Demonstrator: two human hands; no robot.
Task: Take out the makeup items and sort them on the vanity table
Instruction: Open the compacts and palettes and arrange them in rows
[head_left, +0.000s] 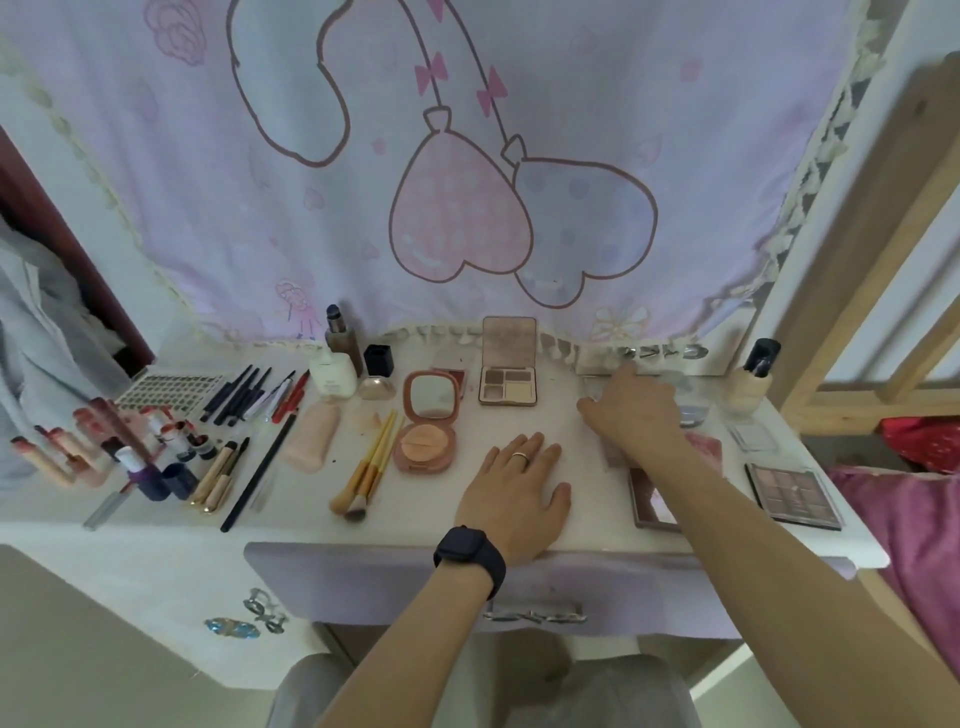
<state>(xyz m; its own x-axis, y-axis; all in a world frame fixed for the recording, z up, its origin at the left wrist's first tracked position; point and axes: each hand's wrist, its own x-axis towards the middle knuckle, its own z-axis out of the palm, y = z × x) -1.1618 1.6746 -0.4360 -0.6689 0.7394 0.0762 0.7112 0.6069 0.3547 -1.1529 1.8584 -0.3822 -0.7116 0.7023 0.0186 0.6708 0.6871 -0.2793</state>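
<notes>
My left hand (519, 480) lies flat, fingers straight, on the white vanity table (519, 421) near its front edge. My right hand (631, 408) reaches to the back right, blurred, over small clear cases (693, 410); whether it holds anything I cannot tell. Laid out on the table are an open eyeshadow palette (508, 385), a pink powder compact (427, 423), makeup brushes (366, 475), a peach tube (310, 436), pencils (244, 392) and lip products (98, 441).
A foundation bottle (753, 382) stands at the back right. More palettes (792, 491) lie near the right edge, one (649, 499) under my right forearm. Bottles (337, 364) stand at the back. A printed cloth (467, 156) hangs behind. The drawer (535, 587) below is closed.
</notes>
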